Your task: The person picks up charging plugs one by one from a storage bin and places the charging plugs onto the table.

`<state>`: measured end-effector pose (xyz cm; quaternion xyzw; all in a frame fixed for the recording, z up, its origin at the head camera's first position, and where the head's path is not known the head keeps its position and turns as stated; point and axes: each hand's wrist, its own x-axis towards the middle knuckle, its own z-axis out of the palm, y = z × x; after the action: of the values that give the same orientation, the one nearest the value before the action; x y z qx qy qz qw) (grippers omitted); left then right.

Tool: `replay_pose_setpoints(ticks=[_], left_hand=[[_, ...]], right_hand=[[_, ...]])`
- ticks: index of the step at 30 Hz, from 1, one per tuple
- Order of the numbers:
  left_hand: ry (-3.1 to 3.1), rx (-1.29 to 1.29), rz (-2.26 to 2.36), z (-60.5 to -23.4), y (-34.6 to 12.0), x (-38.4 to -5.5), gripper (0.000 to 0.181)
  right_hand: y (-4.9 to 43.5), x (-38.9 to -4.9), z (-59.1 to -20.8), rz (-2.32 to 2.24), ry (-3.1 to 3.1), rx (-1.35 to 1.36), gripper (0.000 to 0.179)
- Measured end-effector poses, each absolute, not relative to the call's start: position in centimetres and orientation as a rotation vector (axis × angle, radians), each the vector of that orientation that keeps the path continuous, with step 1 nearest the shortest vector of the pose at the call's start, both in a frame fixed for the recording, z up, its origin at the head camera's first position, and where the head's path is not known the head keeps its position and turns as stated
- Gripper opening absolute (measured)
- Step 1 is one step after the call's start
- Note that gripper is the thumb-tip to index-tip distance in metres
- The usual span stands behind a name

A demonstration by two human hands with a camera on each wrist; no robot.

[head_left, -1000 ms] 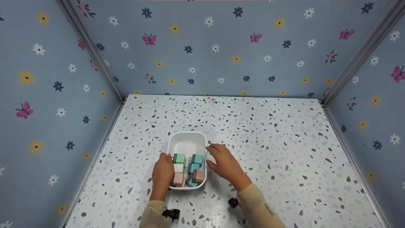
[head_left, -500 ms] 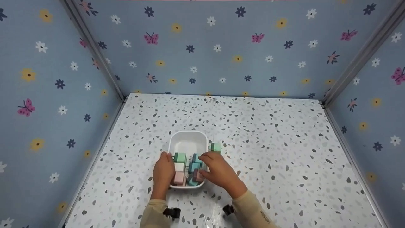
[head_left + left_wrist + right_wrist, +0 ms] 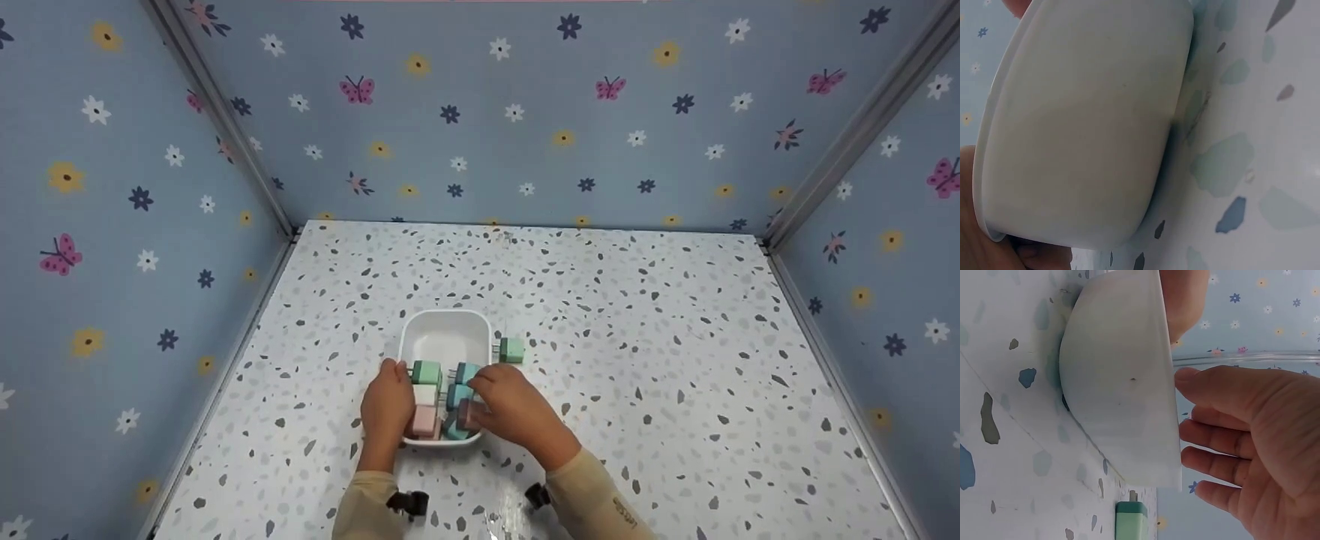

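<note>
1. Walls, pale blue with flowers and butterflies: top and both sides of the frame.
2. Table, white, speckled: centre and lower frame.
3. Tub, white, rounded corners: lower centre, just left of the midline; plugs crowd its lower half, bare floor shows in its upper half.
4. Right hand: lower centre, over the tub's right rim, thumb and fingers among the plugs. Tips partly hidden; cannot tell whether a plug is pinched or merely touched. Judged best: take one plug by its flat sides, then lift straight up.
5. Left hand: left of the tub, gripping its side at the rim. Judged best: a firm, level hold, so the tub neither slides nor tips.
6. Green plug, white plug, pink plug: left row inside the tub, top to bottom.
7. Blue plug and brownish-pink plug: right row, nearest the right fingers.
8. Loose green plug: on the table, just right of the tub. Knuckles should pass clear of it.
9. Metal prongs: left end of the blue plug; likely to snag neighbours if dragged sideways.
</note>
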<state>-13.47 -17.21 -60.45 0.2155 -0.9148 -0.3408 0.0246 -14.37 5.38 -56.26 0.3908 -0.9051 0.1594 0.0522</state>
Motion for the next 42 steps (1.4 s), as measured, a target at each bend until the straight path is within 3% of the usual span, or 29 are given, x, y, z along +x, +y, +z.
replay_pose_setpoints(ticks=[25, 42], left_hand=[[-2.818, 0.695, -1.126, -60.7, -17.2, -13.4, 0.037], [-2.796, 0.696, -1.159, -60.5, -17.2, -13.5, 0.036]], right_hand=[[3.8, -14.3, -56.3, 0.300, -2.760, 1.250, 0.014], [3.1, -14.3, -55.9, 0.232, -2.885, 1.208, 0.013]])
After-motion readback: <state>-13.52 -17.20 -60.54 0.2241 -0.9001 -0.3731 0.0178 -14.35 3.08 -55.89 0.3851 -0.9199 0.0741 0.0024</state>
